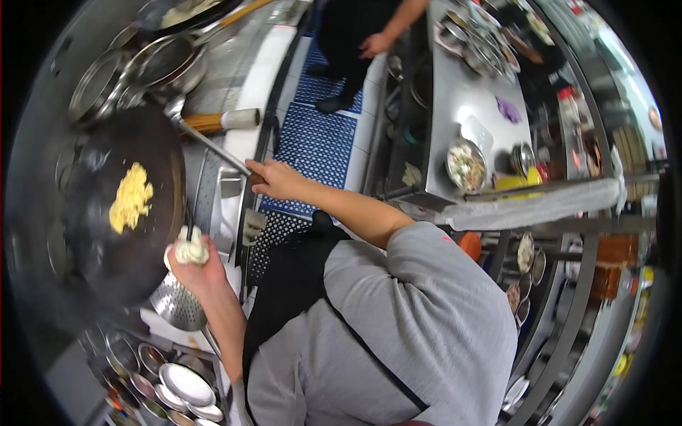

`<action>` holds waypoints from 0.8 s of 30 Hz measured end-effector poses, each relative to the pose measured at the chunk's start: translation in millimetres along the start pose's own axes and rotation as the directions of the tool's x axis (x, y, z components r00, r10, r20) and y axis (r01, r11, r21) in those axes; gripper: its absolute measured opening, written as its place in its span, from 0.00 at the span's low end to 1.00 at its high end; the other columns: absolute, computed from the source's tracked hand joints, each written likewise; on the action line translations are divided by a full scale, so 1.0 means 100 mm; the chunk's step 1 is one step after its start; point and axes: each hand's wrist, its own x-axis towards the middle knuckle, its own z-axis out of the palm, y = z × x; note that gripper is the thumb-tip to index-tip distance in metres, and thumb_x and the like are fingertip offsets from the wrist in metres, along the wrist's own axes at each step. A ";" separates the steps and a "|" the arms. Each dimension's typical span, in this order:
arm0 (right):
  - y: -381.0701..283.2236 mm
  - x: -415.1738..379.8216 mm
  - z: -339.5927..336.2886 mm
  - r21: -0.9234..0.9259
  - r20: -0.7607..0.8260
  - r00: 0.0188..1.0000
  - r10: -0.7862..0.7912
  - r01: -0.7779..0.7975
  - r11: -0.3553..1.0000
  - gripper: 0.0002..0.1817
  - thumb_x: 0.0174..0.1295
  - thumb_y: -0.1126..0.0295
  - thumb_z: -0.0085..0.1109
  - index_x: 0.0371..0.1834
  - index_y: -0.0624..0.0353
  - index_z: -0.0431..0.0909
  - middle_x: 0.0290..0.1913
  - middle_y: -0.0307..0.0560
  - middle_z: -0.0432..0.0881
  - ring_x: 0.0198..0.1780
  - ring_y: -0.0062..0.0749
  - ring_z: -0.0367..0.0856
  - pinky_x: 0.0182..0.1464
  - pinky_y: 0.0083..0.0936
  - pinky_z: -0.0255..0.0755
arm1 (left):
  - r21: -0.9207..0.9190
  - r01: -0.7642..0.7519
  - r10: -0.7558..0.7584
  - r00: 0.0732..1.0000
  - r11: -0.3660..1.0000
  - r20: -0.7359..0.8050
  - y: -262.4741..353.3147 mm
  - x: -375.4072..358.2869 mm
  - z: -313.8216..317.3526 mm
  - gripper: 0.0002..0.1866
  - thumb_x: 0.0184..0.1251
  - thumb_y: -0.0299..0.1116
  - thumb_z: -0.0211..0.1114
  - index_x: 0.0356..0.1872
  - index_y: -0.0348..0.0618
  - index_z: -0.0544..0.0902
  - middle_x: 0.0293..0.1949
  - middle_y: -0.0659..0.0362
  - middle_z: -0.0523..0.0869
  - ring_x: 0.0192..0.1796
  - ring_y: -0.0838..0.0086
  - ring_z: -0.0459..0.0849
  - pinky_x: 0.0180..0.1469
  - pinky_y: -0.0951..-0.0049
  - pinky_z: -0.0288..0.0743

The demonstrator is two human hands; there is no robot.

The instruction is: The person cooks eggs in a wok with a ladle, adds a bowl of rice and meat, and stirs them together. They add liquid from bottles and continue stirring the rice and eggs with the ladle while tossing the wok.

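Observation:
A large dark wok [92, 177] is at the left, with a small heap of yellow cooked egg [131, 197] inside it. My left hand [195, 266] is closed on a pale cloth [192, 248] at the wok's near edge, around its handle, which is mostly hidden. Farther up, my right hand [280, 179] grips the end of a long metal ladle [213, 145], one finger lying along the handle. The ladle's head is outside the wok, beside the pots above it.
Metal strainers and pots [167, 64] stand beyond the wok. A perforated skimmer [177, 302] and stacked bowls [186, 383] are at the lower left. Another person [359, 53] stands on the blue mat [316, 145]. A steel counter [444, 106] holds a bowl of food [466, 165].

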 end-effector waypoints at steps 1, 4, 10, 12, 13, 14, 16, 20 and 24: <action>-0.03 -0.21 -0.10 0.062 -0.071 0.997 0.038 -0.033 0.998 0.33 0.61 0.58 0.65 0.68 0.58 0.68 0.45 0.66 0.79 0.46 0.57 0.81 0.50 0.42 0.75 | 0.038 0.033 -0.033 0.999 0.999 0.002 -0.04 -0.04 -0.05 0.10 0.61 0.40 0.59 0.38 0.46 0.79 0.36 0.57 0.83 0.35 0.65 0.80 0.37 0.64 0.73; 0.43 -0.74 -0.20 0.198 -0.399 0.914 0.069 0.013 0.980 0.26 0.63 0.59 0.64 0.62 0.60 0.75 0.41 0.60 0.82 0.39 0.47 0.84 0.42 0.37 0.78 | 0.090 0.065 -0.068 0.997 0.994 0.035 -0.17 -0.13 -0.16 0.11 0.63 0.39 0.58 0.39 0.43 0.78 0.36 0.54 0.82 0.37 0.64 0.79 0.40 0.64 0.74; 1.04 -2.15 -1.01 0.988 -0.144 0.264 0.954 -0.018 0.154 0.27 0.68 0.43 0.54 0.41 0.61 0.78 0.32 0.43 0.81 0.32 0.33 0.83 0.32 0.35 0.81 | 0.073 0.029 -0.031 0.999 0.997 0.021 -0.36 -0.27 -0.19 0.11 0.62 0.36 0.59 0.37 0.39 0.79 0.36 0.53 0.82 0.37 0.64 0.77 0.40 0.65 0.72; 1.19 -2.63 -1.18 0.964 0.002 0.114 0.993 0.263 -0.032 0.34 0.66 0.34 0.49 0.45 0.60 0.72 0.38 0.52 0.81 0.31 0.36 0.82 0.32 0.34 0.80 | 0.085 0.054 -0.061 0.995 0.995 0.081 -0.37 -0.12 -0.39 0.12 0.61 0.37 0.59 0.38 0.39 0.79 0.37 0.53 0.82 0.37 0.63 0.77 0.39 0.64 0.72; 1.22 -2.77 -1.27 0.942 0.018 -0.003 1.000 0.335 -0.016 0.37 0.66 0.31 0.45 0.47 0.60 0.69 0.37 0.52 0.80 0.31 0.36 0.82 0.32 0.35 0.80 | 0.095 0.065 -0.075 0.992 0.993 0.106 -0.37 -0.09 -0.44 0.12 0.61 0.37 0.59 0.38 0.38 0.79 0.37 0.52 0.82 0.37 0.63 0.77 0.38 0.64 0.72; 1.24 -2.89 -1.36 0.916 0.042 -0.116 0.992 0.401 0.008 0.39 0.65 0.28 0.40 0.49 0.60 0.66 0.37 0.53 0.80 0.31 0.37 0.81 0.31 0.37 0.80 | 0.113 0.072 -0.085 0.989 0.991 0.120 -0.38 -0.07 -0.48 0.12 0.61 0.37 0.59 0.38 0.38 0.79 0.37 0.52 0.82 0.37 0.63 0.77 0.38 0.64 0.72; 1.31 -3.08 -1.51 0.877 -0.017 -0.193 0.981 0.468 0.107 0.26 0.69 0.45 0.50 0.50 0.59 0.62 0.38 0.54 0.78 0.28 0.38 0.81 0.28 0.36 0.81 | 0.133 0.115 -0.133 0.981 0.984 0.140 -0.42 -0.13 -0.49 0.11 0.61 0.36 0.59 0.37 0.38 0.79 0.36 0.53 0.82 0.37 0.63 0.76 0.38 0.65 0.71; 1.60 -3.19 -1.70 0.870 -0.141 -0.230 0.963 0.435 0.231 0.08 0.62 0.78 0.52 0.44 0.61 0.67 0.34 0.49 0.77 0.25 0.37 0.80 0.26 0.30 0.82 | 0.101 0.123 -0.136 0.982 0.987 0.133 -0.61 -0.35 -0.35 0.11 0.62 0.36 0.58 0.37 0.38 0.79 0.35 0.54 0.82 0.37 0.65 0.76 0.39 0.67 0.71; 1.69 -3.08 -1.75 0.907 -0.217 -0.086 0.972 0.352 0.233 0.04 0.58 0.82 0.52 0.35 0.66 0.73 0.31 0.46 0.79 0.23 0.31 0.79 0.24 0.26 0.80 | 0.157 0.098 -0.112 0.990 0.983 0.084 -0.70 -0.50 -0.45 0.09 0.60 0.36 0.59 0.35 0.42 0.79 0.35 0.55 0.83 0.35 0.66 0.78 0.38 0.66 0.71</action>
